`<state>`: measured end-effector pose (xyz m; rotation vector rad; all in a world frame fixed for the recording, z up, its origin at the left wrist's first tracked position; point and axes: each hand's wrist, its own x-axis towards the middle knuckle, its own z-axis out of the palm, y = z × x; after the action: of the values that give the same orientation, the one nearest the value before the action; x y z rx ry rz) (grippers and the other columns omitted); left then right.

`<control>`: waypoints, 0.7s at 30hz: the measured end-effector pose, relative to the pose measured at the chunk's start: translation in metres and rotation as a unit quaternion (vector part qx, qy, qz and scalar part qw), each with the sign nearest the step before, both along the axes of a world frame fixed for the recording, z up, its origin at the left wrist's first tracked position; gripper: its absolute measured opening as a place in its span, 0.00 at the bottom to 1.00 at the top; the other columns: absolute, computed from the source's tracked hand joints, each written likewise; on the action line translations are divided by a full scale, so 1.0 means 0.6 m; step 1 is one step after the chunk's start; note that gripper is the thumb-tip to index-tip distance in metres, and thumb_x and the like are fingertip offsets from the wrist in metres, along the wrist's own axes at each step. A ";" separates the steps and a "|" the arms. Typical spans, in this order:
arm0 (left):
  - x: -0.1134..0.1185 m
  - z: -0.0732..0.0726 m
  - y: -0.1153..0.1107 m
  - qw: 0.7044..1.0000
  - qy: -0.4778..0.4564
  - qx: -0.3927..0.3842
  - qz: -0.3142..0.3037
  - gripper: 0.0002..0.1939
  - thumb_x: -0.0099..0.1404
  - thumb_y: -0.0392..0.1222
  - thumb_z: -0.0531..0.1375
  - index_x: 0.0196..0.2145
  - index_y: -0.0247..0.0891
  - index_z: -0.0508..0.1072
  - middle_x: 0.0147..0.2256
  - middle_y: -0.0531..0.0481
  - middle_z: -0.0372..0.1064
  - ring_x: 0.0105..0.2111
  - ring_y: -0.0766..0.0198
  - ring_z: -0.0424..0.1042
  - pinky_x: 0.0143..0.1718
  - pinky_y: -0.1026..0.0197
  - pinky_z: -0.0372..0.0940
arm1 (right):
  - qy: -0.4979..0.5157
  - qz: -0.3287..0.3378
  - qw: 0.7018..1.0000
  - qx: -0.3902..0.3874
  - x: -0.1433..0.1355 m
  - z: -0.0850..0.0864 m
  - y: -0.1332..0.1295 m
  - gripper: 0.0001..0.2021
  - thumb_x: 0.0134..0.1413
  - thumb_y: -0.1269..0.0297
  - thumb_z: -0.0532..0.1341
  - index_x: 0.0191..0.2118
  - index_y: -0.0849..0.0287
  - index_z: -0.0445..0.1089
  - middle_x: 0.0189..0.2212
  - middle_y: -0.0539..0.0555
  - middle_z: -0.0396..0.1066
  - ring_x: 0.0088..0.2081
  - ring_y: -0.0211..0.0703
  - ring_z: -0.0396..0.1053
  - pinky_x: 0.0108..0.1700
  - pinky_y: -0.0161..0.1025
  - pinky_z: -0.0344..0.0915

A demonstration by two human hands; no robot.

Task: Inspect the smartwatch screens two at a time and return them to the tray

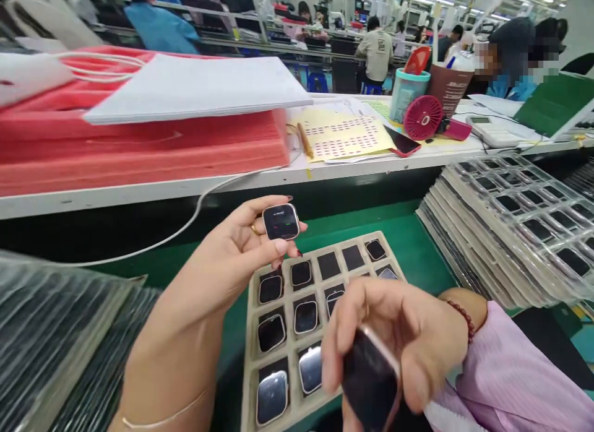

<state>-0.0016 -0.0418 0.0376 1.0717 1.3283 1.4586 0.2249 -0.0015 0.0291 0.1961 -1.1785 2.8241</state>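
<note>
My left hand (241, 240) is closed around a square smartwatch body (281, 222) with a gold-coloured rim. Its dark screen faces me and shows small lit marks. Nearer to me, my right hand (394, 333) grips a second smartwatch (371, 379), tilted, its dark face partly turned toward me and slightly blurred. Below both hands lies a beige compartment tray (250, 358) holding several watch bodies, such as a watch (271, 398) in the front left compartment. Two compartments in the back row show only dark squares. My right hand hides part of the tray.
At right rises a stack of trays (464, 234) with watches in the clear top one. More stacked trays (55, 345) stand at left. A white shelf (232, 178) ahead carries red foam (185, 147), papers, a phone and a pink fan (422, 117). A white cable hangs down.
</note>
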 end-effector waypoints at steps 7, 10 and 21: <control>0.020 -0.033 0.034 0.997 0.039 -0.035 -0.060 0.30 0.54 0.42 0.68 0.54 0.40 0.68 0.39 0.46 0.76 0.31 0.63 0.75 0.24 0.68 0.66 | -0.014 0.009 1.000 0.001 0.023 0.008 -0.011 0.32 0.33 0.57 0.80 0.43 0.59 0.66 0.40 0.55 0.71 0.38 0.40 0.73 0.41 0.35 0.71; 0.023 -0.035 0.033 0.997 0.044 -0.038 -0.057 0.28 0.53 0.41 0.69 0.52 0.38 0.69 0.39 0.46 0.75 0.31 0.62 0.75 0.25 0.68 0.66 | 0.013 -0.019 1.000 0.008 0.026 0.013 -0.005 0.30 0.39 0.56 0.79 0.45 0.58 0.64 0.41 0.56 0.72 0.38 0.42 0.75 0.38 0.36 0.73; 0.029 -0.030 0.032 0.998 0.063 0.001 0.018 0.18 0.52 0.40 0.67 0.40 0.36 0.71 0.31 0.51 0.74 0.25 0.66 0.72 0.26 0.64 0.67 | -0.070 -0.283 0.910 0.296 -0.052 -0.043 0.153 0.20 0.56 0.68 0.63 0.55 0.58 0.64 0.48 0.57 0.75 0.37 0.40 0.78 0.34 0.31 0.77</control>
<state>0.0160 -0.0226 0.0195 1.1633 1.4418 1.4375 0.1937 0.0904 0.0035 -0.2827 -1.7502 1.9539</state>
